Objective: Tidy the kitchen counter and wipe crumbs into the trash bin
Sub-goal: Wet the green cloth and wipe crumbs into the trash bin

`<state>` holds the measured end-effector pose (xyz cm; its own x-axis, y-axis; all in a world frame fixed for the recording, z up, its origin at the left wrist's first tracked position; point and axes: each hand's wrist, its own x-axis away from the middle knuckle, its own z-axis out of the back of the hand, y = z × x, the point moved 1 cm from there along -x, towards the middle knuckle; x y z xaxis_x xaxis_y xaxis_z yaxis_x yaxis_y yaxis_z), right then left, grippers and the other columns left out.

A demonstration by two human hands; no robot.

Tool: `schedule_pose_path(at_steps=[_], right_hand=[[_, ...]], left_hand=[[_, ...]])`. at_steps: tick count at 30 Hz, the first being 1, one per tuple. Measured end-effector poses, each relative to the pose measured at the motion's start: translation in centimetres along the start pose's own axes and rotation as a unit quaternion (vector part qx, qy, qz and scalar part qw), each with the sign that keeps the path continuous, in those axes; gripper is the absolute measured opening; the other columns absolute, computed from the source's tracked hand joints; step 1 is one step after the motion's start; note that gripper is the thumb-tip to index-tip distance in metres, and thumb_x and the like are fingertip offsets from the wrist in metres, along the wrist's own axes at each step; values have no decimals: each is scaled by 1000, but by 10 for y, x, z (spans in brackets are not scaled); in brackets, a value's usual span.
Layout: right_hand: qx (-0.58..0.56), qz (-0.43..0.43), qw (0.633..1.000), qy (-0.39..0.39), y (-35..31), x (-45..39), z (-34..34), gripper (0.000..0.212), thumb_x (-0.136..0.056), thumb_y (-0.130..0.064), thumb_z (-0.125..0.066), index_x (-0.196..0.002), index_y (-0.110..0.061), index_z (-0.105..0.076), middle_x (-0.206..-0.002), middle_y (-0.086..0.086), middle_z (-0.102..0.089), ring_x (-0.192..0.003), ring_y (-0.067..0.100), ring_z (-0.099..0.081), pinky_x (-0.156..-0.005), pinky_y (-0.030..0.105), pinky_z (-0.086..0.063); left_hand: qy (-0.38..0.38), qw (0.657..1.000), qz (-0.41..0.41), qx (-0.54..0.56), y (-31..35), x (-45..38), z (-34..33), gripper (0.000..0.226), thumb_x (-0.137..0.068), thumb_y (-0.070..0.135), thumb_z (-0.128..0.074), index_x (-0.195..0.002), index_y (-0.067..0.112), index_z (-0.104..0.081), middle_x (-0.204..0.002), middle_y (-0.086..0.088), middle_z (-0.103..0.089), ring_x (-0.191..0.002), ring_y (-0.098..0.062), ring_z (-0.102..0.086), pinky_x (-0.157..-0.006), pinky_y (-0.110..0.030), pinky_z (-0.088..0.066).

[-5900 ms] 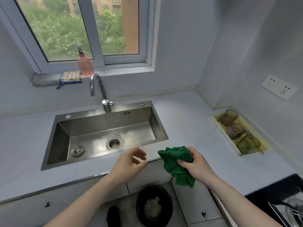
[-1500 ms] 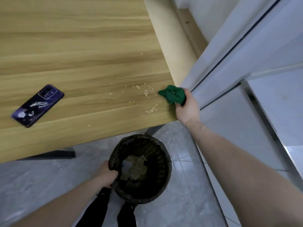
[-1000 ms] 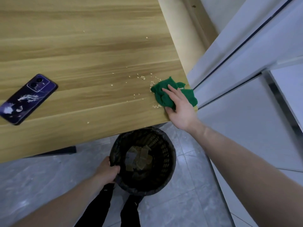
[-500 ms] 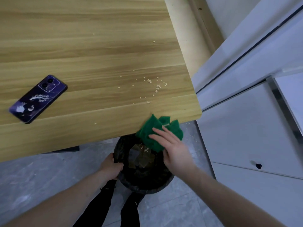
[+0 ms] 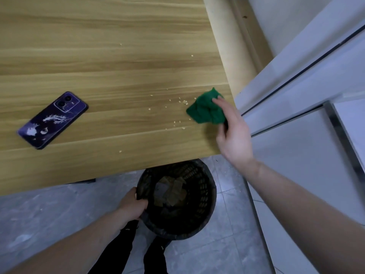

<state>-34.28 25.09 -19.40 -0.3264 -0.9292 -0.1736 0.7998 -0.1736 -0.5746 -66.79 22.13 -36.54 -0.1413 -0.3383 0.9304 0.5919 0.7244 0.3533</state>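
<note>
We look straight down into the bin (image 5: 205,196), a round black basket with a latticed wall, standing on the grey floor (image 5: 39,214) just below the near edge of the table (image 5: 98,56). Inside it lie a few flat tan and olive scraps (image 5: 171,191); what they are we cannot tell, since the bin's depth is dark. The far part of its rim is tucked under the table edge and hidden there.

Our left hand (image 5: 131,204) grips the bin's near-left rim, fingers curled over the edge and into the basket, so their tips are out of sight. Our right hand (image 5: 233,131) is over the table's right end, fingers bent around the cloth (image 5: 205,110) and pinching it from the right; the lower fingers are hidden under the palm.

The cloth is green and bunched, sitting on the wood by the table's right edge. Its long axis runs from a peak at the far right down to a corner at the near left, and that corner points toward the crumbs (image 5: 182,101). These lie scattered just left of the cloth, with stragglers nearer the table's front edge and a couple farther back.

A phone (image 5: 53,119) lies face down well to the left, its camera end toward the far right. Both forearms are cut off by the frame, and dark trousers (image 5: 118,252) show below the bin.
</note>
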Motion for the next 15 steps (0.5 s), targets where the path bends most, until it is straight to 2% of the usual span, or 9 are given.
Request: schedule_pose_path(at_steps=[3, 6, 9, 11, 15], right_hand=[[32, -48, 998, -21, 12, -47, -10, 75, -86, 8, -43, -151, -28, -40, -161, -4, -37, -148, 14, -35, -123, 34, -29], [40, -103, 989, -101, 17, -72, -34, 68, -94, 3, -43, -155, -26, -37, -164, 0, -32, -150, 23, -31, -124, 39, -26], [22, -143, 977, -155, 13, -70, -57, 65, -98, -3, -45, -157, -28, -35, -167, -3, -25, -154, 25, -22, -124, 39, -26], [21, -141, 977, -158, 11, -63, -60, 64, -99, -4, -45, -157, -29, -34, -168, -5, -21, -155, 24, -19, -124, 40, -26], [24, -111, 982, -153, 12, -41, -53, 64, -98, -4, -49, -155, -31, -37, -166, -8, -26, -153, 17, -23, -120, 31, -24]], left_hand=[[-3, 1000, 3, 6, 0, -2, 1, 42, -79, 11, -67, -113, 31, -52, -111, -14, -64, -95, -36, -69, -77, -53, -63], [-7, 1000, 4, 9, 0, -4, 2, 38, -76, 11, -66, -100, 37, -53, -111, -14, -64, -95, -36, -70, -77, -53, -63], [-8, 1000, 1, 10, -1, -5, 4, 39, -74, 13, -67, -98, 39, -52, -111, -14, -64, -96, -37, -69, -77, -53, -63], [-10, 1000, 4, 9, -2, -5, 5, 39, -74, 13, -66, -99, 38, -52, -111, -15, -65, -95, -37, -70, -76, -53, -63], [-10, 1000, 3, 6, -2, -3, 7, 36, -77, 10, -65, -98, 37, -53, -110, -16, -65, -93, -36, -70, -76, -52, -64]])
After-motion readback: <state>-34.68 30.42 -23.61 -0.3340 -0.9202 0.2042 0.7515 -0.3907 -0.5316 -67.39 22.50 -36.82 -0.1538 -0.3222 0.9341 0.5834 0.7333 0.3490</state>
